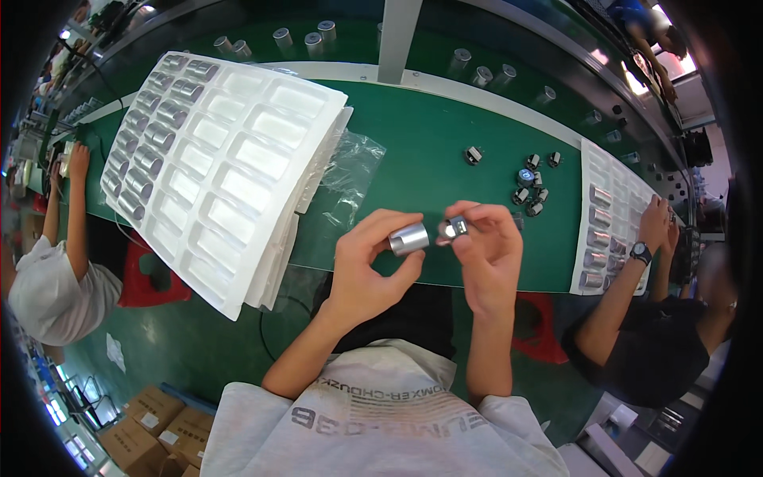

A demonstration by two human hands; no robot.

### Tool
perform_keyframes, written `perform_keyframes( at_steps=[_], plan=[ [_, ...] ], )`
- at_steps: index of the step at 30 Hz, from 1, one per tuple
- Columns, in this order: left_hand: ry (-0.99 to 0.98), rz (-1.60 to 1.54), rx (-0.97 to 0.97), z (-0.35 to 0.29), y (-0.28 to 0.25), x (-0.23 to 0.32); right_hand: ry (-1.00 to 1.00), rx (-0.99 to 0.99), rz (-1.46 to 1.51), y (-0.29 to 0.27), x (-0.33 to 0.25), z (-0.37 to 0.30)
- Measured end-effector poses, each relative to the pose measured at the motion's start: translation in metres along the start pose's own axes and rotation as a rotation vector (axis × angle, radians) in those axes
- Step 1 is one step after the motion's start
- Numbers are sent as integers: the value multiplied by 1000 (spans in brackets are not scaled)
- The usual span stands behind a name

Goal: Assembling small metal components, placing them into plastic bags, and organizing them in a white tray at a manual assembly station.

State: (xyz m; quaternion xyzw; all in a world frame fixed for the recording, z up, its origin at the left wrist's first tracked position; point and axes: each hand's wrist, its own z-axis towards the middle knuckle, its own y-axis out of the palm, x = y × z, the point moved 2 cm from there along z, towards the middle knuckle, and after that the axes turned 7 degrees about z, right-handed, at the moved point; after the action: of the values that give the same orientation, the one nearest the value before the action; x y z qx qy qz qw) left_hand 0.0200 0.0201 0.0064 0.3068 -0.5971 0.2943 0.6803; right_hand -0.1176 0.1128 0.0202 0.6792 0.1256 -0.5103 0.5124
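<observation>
A silver cylinder [409, 239] is held in the left hand [369, 262], with thumb and fingers clamped on its sides. A small metal piece [453, 230] is pinched between thumb and forefinger of the right hand [486, 258], near the cylinder's right end but apart from it; both are held over the near edge of the green table [429, 119].

Dark print is carried across the white shirt [381, 445]: a row of small capitals, finer lines, then larger letters and digits. White labels [149, 420] are stuck on the cardboard boxes [191, 429] at lower left, their text too small to be read. A pale mark on the right co-worker's dark top [656, 350] cannot be made out.

Cylinders are seated in the left columns of the white tray [290, 87], beside which a clear bag [354, 171] is laid. Small parts [536, 208] are scattered right of the hands.
</observation>
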Motion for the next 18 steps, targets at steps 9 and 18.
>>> perform_keyframes(
  at_steps=[9,18],
  plan=[
    [168,-10,-51,-13,11,-4,8,-39,23,8,12,-9],
    [-66,-311,-79,-13,-6,-11,-86,-25,-38,1,1,-5]
  ],
)
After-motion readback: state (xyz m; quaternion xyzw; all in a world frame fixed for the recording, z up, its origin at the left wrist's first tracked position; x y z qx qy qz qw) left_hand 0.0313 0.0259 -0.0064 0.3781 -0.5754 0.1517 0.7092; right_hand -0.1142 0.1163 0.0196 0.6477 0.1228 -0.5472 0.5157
